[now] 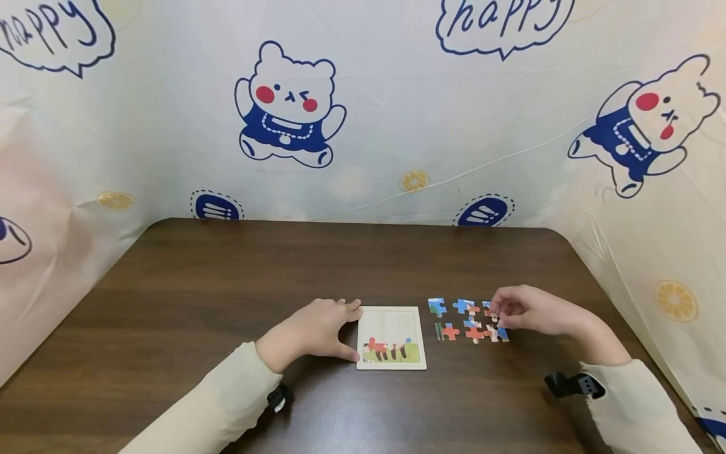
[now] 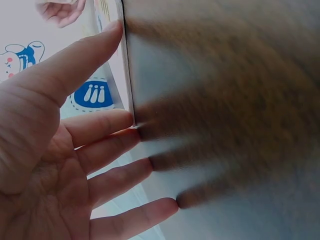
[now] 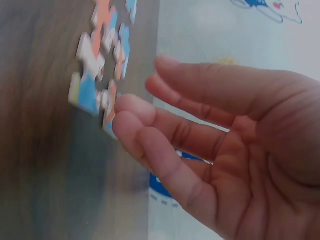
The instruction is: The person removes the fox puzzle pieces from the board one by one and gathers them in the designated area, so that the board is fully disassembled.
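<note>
A square, light-framed puzzle board [image 1: 387,323] lies on the table, its lower part filled with a green and red picture [image 1: 405,354] and its upper part bare. Along the board's left side rests my left hand [image 1: 314,329], thumb at the near corner and index fingertip by the far corner. The left wrist view shows the fingers [image 2: 120,172] spread, tips down on the tabletop. My right hand [image 1: 530,310] hovers at the right end of the loose jigsaw pieces [image 1: 475,334]. Its fingers [image 3: 167,155] are loosely bent, the thumb stands apart, and nothing shows between them.
The loose pieces lie in two rough rows right of the board, coloured blue, red and white. Brown wooden table [image 1: 255,265] surrounds everything. A pale curtain [image 1: 386,126] with cartoon bears hangs at the back and both sides.
</note>
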`<action>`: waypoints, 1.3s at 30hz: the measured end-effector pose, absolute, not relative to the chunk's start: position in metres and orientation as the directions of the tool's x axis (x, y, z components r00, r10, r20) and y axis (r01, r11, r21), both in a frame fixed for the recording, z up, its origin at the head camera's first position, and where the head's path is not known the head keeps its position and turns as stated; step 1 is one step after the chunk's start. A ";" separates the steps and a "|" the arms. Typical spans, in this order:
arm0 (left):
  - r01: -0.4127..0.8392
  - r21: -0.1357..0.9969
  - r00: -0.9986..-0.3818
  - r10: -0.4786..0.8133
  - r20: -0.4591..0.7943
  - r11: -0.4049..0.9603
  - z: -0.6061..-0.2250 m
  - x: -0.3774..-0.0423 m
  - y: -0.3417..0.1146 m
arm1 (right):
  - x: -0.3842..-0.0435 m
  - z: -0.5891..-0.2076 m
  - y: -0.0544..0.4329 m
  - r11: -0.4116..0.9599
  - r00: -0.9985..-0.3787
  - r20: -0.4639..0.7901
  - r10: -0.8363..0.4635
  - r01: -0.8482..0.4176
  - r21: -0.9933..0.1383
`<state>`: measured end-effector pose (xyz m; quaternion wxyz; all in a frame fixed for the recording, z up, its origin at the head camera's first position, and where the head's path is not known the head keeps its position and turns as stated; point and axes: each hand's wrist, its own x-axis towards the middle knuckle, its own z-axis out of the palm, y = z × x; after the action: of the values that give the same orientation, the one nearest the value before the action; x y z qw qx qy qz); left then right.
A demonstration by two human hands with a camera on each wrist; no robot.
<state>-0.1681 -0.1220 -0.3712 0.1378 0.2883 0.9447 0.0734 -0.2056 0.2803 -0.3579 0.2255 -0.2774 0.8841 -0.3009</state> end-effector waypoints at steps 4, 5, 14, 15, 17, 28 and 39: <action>0.527 0.217 -0.793 0.567 -0.222 0.822 -0.374 -0.168 -0.122 | -0.203 -0.356 0.264 0.652 -0.732 -0.214 -0.647 -0.384 -0.654; 0.526 0.218 -0.793 0.566 -0.224 0.822 -0.374 -0.168 -0.122 | -0.203 -0.355 0.260 0.648 -0.727 -0.208 -0.654 -0.396 -0.650; 0.532 0.206 -0.795 0.568 -0.213 0.821 -0.374 -0.168 -0.122 | -0.204 -0.357 0.211 0.579 -0.651 -0.190 -0.735 -0.457 -0.675; 0.531 0.207 -0.795 0.567 -0.215 0.822 -0.374 -0.168 -0.122 | -0.204 -0.358 0.205 0.575 -0.643 -0.194 -0.741 -0.458 -0.678; 0.531 0.205 -0.795 0.567 -0.216 0.822 -0.374 -0.168 -0.121 | -0.205 -0.360 0.193 0.558 -0.624 -0.184 -0.759 -0.479 -0.677; 0.522 0.209 -0.803 0.559 -0.208 0.827 -0.373 -0.170 -0.120 | -0.208 -0.362 0.131 0.524 -0.542 -0.182 -0.821 -0.587 -0.617; 0.539 0.219 -0.795 0.577 -0.186 0.813 -0.372 -0.170 -0.123 | -0.206 -0.367 0.093 0.496 -0.454 -0.235 -0.859 -0.630 -0.598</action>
<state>-0.1701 -0.1226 -0.3720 0.1229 0.2955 0.9442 0.0775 -0.2063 0.0930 -0.3671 0.2626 -0.4518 0.8241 -0.2186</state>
